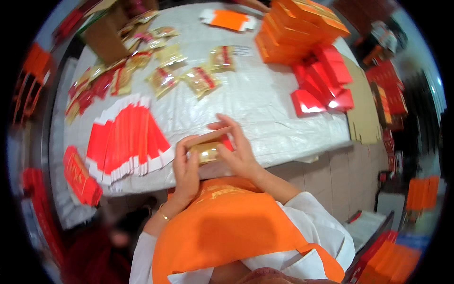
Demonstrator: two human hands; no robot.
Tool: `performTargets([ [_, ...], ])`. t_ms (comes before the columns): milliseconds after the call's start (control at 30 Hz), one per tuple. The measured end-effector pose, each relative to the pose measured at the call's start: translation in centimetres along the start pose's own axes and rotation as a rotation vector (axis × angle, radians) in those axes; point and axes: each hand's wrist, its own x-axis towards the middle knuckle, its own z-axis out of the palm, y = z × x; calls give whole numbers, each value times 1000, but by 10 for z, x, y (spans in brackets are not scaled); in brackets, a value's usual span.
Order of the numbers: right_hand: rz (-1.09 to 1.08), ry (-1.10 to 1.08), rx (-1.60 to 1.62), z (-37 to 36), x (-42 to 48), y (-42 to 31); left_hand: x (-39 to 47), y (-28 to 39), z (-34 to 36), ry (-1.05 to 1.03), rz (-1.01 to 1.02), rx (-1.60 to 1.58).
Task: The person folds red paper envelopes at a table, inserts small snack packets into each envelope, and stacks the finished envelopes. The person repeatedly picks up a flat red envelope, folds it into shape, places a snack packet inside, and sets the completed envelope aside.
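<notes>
At the table's near edge, both of my hands are around a small paper box [209,137], its pale inner face showing and a bit of red at its right side. A shiny gold-wrapped packet [205,153] lies at the box's opening. My left hand [185,165] grips the box's left end. My right hand [241,151] has its thumb on the packet's right end and its fingers behind the box. Left of my hands, a fanned stack of flat red and white cartons [127,138] lies on the white table cover [255,103].
Several wrapped packets [200,81] lie beyond, near a brown cardboard box [104,37]. At right are folded red boxes [319,80] and stacked orange boxes [291,35]. A flat orange carton [227,19] lies at the back by another person's arm [253,4]. A red package [81,175] sits at the left corner.
</notes>
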Motion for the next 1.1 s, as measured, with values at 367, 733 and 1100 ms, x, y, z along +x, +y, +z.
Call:
performTargets([
  [367,97,-51,180,-8,1,-2,10,-3,-12,-65,-8,-28],
  [733,248,-39,390,-5,-5,23,9,-10,-2,-29,-42,-46],
  [1100,270,86,431,5,-3,12,8,-4,-4,-27,-28,-67],
])
